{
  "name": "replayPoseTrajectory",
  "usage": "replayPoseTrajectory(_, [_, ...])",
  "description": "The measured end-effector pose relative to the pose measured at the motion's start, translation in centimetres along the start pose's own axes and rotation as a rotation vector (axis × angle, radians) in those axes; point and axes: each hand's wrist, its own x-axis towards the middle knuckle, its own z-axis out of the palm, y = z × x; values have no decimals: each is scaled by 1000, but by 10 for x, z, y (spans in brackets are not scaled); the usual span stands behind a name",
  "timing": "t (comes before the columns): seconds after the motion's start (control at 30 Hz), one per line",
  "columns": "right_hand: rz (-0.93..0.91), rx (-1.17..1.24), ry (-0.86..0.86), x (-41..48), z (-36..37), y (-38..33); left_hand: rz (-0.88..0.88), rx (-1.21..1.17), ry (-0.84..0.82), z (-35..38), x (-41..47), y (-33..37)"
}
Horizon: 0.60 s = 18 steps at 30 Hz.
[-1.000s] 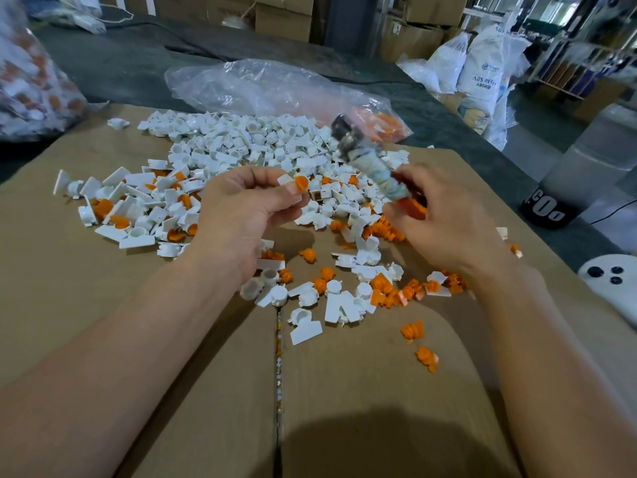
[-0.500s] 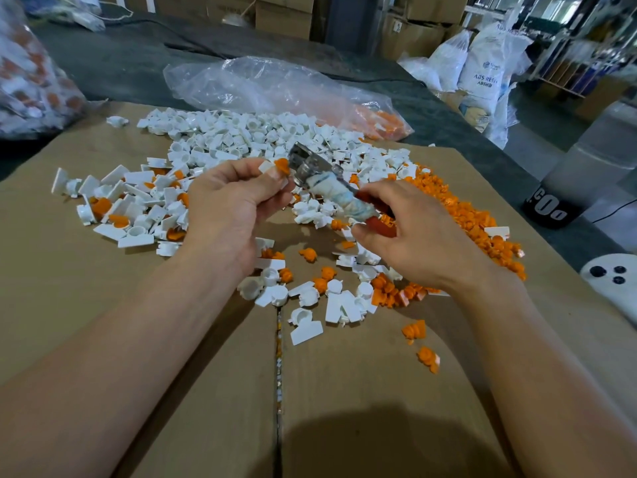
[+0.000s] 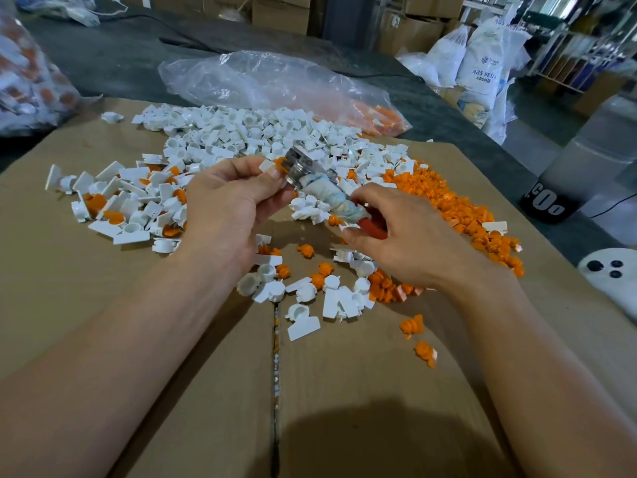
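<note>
Left hand (image 3: 227,208) pinches white-and-orange cap (image 3: 271,165) at fingertips, above the desk (image 3: 103,322); right hand (image 3: 406,243) grips cloth-wrapped tool (image 3: 324,191) by its red handle; long axis slants up-left, metal head touching the cap.

The cardboard (image 3: 69,270) is bare along its near edge and near left corner, open for passage. White caps (image 3: 220,139) crowd the far left and middle, orange plugs (image 3: 458,208) line the right edge, loose pieces (image 3: 310,294) dot the centre, and a plastic bag (image 3: 262,81) bars the far edge.
</note>
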Motion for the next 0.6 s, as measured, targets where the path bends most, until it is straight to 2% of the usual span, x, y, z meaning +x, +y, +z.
replayPoseTrajectory(0.27, [-5,75,1,-1,1,-3,-13,25,26,0,-1,3])
replayPoseTrajectory(0.6, [-12,54,8,2,6,-7,-25,64,51,-1,-3,4])
